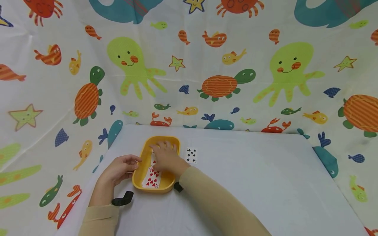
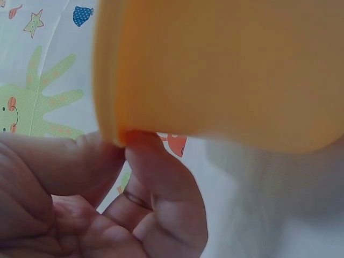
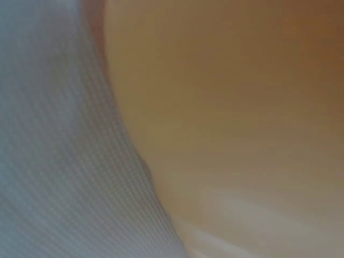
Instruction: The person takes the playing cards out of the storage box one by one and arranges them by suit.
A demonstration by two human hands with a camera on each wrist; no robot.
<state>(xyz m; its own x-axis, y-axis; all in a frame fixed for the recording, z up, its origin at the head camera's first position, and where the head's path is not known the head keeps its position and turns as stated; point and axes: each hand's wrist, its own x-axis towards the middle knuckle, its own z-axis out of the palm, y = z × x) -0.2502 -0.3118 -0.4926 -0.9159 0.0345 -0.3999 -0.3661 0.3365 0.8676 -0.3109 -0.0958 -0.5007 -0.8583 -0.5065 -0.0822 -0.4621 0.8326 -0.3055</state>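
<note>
A yellow tray (image 1: 138,179) with rounded corners lies on the table's left part, playing cards inside it. One of them, a red heart card (image 1: 152,178), shows face up near the tray's close end. Another card (image 1: 153,160) is partly covered by my right hand (image 1: 165,157), which reaches over the right rim with fingers spread inside the tray. What lies under that palm is hidden. My left hand (image 1: 121,167) pinches the tray's left rim between thumb and finger, plain in the left wrist view. Blurred tray wall (image 3: 226,107) fills most of the right wrist view.
Just right of the tray, a black spade card (image 1: 191,155) lies face up on the white tabletop (image 1: 251,173). A cloth (image 1: 189,55) printed with sea animals hangs behind the table and at its sides. Black wrist straps (image 1: 122,199) sit by both sleeves.
</note>
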